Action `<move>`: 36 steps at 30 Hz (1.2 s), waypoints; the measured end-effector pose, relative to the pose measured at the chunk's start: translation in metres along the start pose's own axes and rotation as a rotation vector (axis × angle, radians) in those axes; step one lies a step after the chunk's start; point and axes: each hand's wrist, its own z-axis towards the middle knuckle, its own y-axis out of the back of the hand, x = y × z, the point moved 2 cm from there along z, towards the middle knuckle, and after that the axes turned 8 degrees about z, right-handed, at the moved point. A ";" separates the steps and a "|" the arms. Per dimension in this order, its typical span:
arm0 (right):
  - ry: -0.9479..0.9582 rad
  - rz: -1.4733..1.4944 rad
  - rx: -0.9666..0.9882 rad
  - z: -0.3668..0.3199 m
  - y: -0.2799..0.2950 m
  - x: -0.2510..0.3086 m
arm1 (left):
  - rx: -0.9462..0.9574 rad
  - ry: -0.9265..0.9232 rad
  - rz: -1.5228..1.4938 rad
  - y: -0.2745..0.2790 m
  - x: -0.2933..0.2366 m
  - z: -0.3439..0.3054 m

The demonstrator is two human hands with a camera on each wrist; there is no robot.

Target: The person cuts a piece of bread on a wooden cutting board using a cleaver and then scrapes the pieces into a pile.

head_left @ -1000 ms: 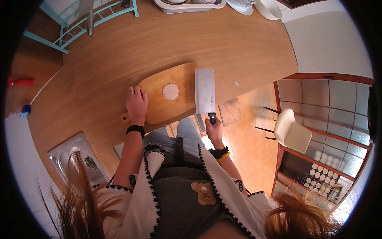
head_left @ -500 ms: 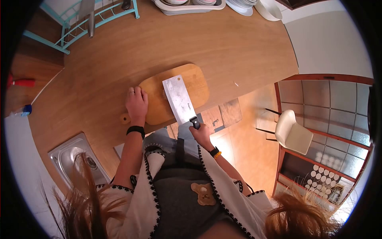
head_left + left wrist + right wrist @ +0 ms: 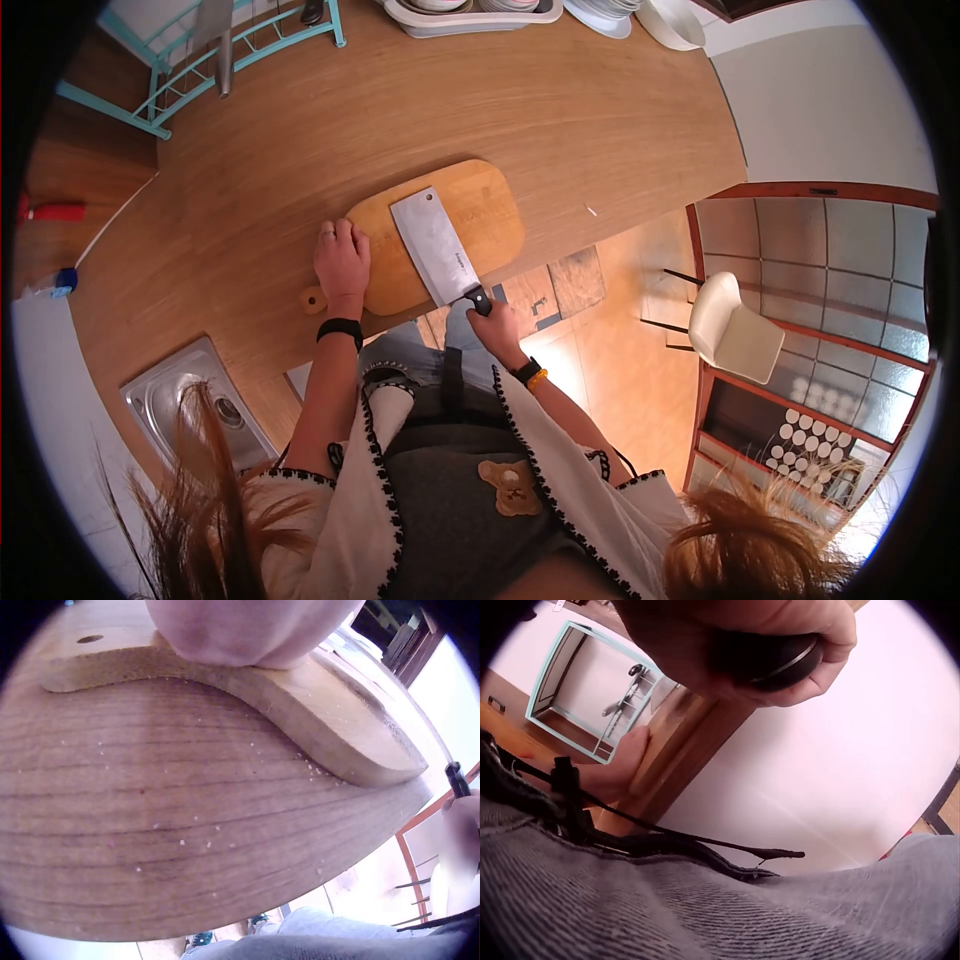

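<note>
A wooden cutting board lies near the counter's front edge, its handle with a round hole to the left. My left hand grips the board's left end, fingers bent at its edge; in the left wrist view the hand's underside bears on the wood beside the handle. With my right hand I hold a cleaver by its black handle. The broad blade lies flat-side up over the middle of the board and hides the pale crumbly heap seen there earlier. My fingers wrap the handle in the right wrist view.
Small pale crumbs dot the wooden counter by the board. A turquoise rack with a knife stands back left, a dish tray at the back. The sink is front left; a cream chair stands right.
The cleaver swung left from the board's right end, turned its flat side over the middle and covered the pale heap, then shifted slightly further left. My left hand stayed on the board.
</note>
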 end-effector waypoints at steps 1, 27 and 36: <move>-0.006 -0.022 0.014 0.001 0.000 0.002 | -0.002 -0.003 -0.001 0.000 0.000 0.001; -0.029 -0.048 0.031 -0.001 0.008 0.010 | -0.024 -0.031 0.007 0.003 -0.001 0.001; -0.006 -0.031 -0.020 0.000 0.010 -0.001 | 0.021 0.008 -0.007 0.002 -0.002 0.000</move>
